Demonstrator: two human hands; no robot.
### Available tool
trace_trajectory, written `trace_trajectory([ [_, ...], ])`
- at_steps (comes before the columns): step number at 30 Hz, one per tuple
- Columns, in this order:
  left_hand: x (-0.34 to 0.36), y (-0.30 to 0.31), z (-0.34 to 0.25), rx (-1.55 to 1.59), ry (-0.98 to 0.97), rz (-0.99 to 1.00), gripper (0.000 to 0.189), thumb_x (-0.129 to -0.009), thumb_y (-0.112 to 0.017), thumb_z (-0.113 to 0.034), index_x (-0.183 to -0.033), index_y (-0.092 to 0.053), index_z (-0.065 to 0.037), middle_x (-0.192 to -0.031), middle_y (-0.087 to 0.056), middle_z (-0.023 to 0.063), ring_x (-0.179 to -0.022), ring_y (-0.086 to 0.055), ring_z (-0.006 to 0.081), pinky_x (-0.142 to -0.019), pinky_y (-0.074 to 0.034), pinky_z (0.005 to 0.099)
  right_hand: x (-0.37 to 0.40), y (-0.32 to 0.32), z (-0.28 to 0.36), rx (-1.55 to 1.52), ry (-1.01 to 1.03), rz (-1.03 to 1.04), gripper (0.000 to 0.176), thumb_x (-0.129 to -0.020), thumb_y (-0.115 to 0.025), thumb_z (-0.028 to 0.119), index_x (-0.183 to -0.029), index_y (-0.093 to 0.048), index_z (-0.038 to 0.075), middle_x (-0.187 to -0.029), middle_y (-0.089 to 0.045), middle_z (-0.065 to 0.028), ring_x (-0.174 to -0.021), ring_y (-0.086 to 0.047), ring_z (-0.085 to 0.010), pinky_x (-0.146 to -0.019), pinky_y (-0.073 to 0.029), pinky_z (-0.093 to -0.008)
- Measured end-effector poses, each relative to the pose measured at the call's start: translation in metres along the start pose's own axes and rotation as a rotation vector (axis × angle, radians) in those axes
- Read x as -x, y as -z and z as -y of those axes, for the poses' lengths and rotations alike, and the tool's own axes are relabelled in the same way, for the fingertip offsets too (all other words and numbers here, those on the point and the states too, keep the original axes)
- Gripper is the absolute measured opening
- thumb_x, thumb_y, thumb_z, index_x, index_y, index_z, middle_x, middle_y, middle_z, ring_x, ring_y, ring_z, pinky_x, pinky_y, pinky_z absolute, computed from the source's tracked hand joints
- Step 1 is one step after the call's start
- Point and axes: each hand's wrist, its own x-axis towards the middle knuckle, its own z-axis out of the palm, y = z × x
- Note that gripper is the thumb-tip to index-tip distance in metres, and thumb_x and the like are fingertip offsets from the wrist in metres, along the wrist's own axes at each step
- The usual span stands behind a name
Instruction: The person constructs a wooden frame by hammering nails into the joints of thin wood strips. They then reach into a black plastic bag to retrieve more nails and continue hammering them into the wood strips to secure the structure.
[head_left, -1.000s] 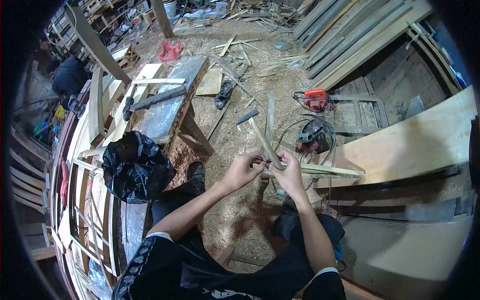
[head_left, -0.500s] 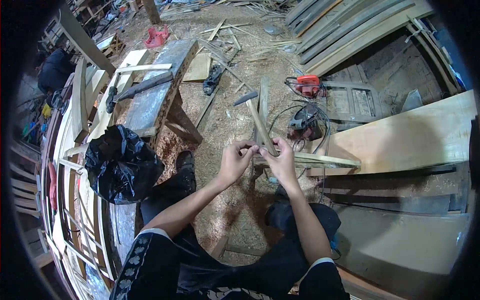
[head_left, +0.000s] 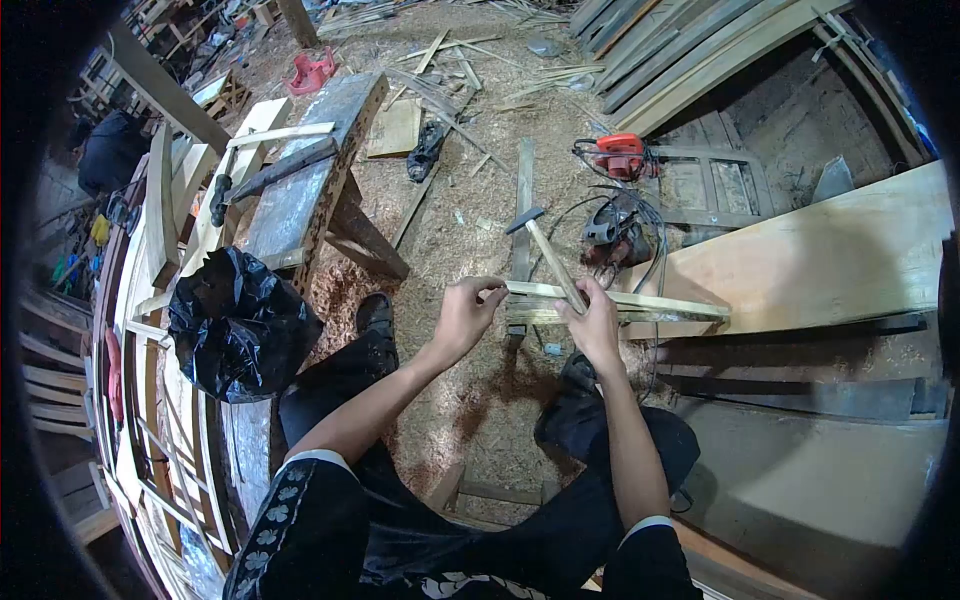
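Note:
My right hand [head_left: 593, 322] is closed around the wooden handle of a hammer [head_left: 552, 254], whose dark metal head points up and away from me. Beneath it lie several thin wooden strips [head_left: 665, 306], stretching right to a broad plank. My left hand [head_left: 466, 316] is at the left end of these strips, thumb and forefinger pinched together. Whatever sits between those fingertips, if anything, is too small to make out.
A black plastic bag [head_left: 240, 325] stands at left beside a wooden bench [head_left: 325, 125] bearing a second hammer-like tool. Ahead right are a red power tool [head_left: 620, 155] and a corded machine [head_left: 606, 235]. A wide plank [head_left: 800, 270] lies at right. Shavings cover the floor.
My hands, together around the hammer handle before, have parted. My left hand has moved slightly left and down; my right hand has shifted right with the hammer.

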Motion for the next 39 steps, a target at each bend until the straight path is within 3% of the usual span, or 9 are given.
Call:
trace_trajectory([
  [2,-0.001,-0.012,0.023,-0.003,-0.181,-0.117,0.018,-0.090,-0.071,-0.013,-0.102,-0.074,0.000,-0.108,-0.073,0.0181,-0.088,-0.073,0.0268,-0.075,-0.058,0.0344,-0.001,0.002,0.003,-0.037,-0.048,0.037,0.035,-0.083,-0.077,0.016,-0.110,-0.060,0.001,-0.094,-0.069,-0.0218,-0.091,-0.067,-0.0406,-0.080,-0.050,-0.0453],
  [5,-0.002,-0.011,0.025,-0.032,-0.150,-0.073,0.019,-0.089,-0.071,-0.011,-0.103,-0.073,0.001,-0.117,-0.071,0.0198,-0.101,-0.071,0.0296,-0.081,-0.058,0.0350,-0.005,0.002,-0.002,-0.022,-0.007,0.013,0.034,-0.084,-0.076,0.017,-0.109,-0.059,0.002,-0.097,-0.069,-0.0217,-0.093,-0.066,-0.0412,-0.080,-0.050,-0.0465],
  [9,-0.001,-0.011,0.022,-0.001,-0.143,-0.039,0.021,-0.091,-0.070,-0.011,-0.107,-0.072,0.003,-0.112,-0.072,0.0205,-0.101,-0.072,0.0291,-0.083,-0.058,0.0362,-0.007,0.007,0.005,0.053,-0.026,0.049,0.033,-0.084,-0.075,0.017,-0.110,-0.059,0.003,-0.099,-0.070,-0.0212,-0.096,-0.066,-0.0418,-0.080,-0.050,-0.0474],
  [11,0.000,-0.008,0.014,0.058,0.089,0.102,0.024,-0.092,-0.068,-0.010,-0.110,-0.070,0.005,-0.108,-0.073,0.0208,-0.099,-0.072,0.0278,-0.084,-0.058,0.0365,-0.006,0.009,0.007,0.111,-0.050,0.054,0.033,-0.085,-0.074,0.017,-0.111,-0.058,0.003,-0.099,-0.070,-0.0208,-0.096,-0.065,-0.0428,-0.080,-0.050,-0.0486],
  [13,0.001,-0.006,0.009,0.071,0.052,0.108,0.026,-0.094,-0.067,-0.011,-0.113,-0.069,0.007,-0.103,-0.074,0.0200,-0.094,-0.073,0.0258,-0.084,-0.058,0.0359,-0.007,0.011,0.005,0.126,-0.021,0.080,0.034,-0.086,-0.074,0.018,-0.111,-0.058,0.004,-0.099,-0.070,-0.0209,-0.096,-0.065,-0.0431,-0.080,-0.050,-0.0496],
  [15,0.003,-0.007,0.006,0.092,-0.011,0.071,0.020,-0.093,-0.066,-0.010,-0.106,-0.071,0.005,-0.092,-0.074,0.0205,-0.083,-0.075,0.0255,-0.072,-0.056,0.0348,-0.005,0.013,0.008,0.184,-0.052,0.055,0.035,-0.086,-0.074,0.019,-0.112,-0.058,0.004,-0.098,-0.070,-0.0212,-0.095,-0.066,-0.0432,-0.080,-0.050,-0.0497],
  [24,0.003,-0.009,0.007,0.053,-0.045,0.020,0.020,-0.095,-0.065,-0.011,-0.108,-0.071,0.004,-0.092,-0.073,0.0215,-0.083,-0.074,0.0277,-0.072,-0.056,0.0360,-0.005,0.002,0.002,0.027,-0.011,-0.027,0.031,-0.083,-0.074,0.012,-0.108,-0.060,0.001,-0.096,-0.069,-0.0223,-0.093,-0.066,-0.0438,-0.080,-0.051,-0.0485],
  [30,0.002,-0.009,0.011,0.028,-0.119,0.047,0.021,-0.095,-0.064,-0.011,-0.111,-0.069,0.002,-0.093,-0.072,0.0235,-0.085,-0.074,0.0307,-0.073,-0.055,0.0374,-0.004,-0.002,0.008,0.141,0.033,-0.043,0.030,-0.086,-0.073,0.014,-0.108,-0.057,0.002,-0.093,-0.068,-0.0247,-0.091,-0.065,-0.0463,-0.076,-0.050,-0.0509],
  [39,-0.007,-0.005,0.006,0.117,-0.048,-0.049,0.023,-0.095,-0.066,-0.011,-0.113,-0.070,0.004,-0.101,-0.074,0.0199,-0.094,-0.074,0.0257,-0.079,-0.058,0.0347,-0.012,0.002,0.018,0.133,0.032,-0.035,0.034,-0.090,-0.071,0.019,-0.116,-0.052,0.006,-0.087,-0.068,-0.0247,-0.084,-0.066,-0.0470,-0.070,-0.049,-0.0522],
])
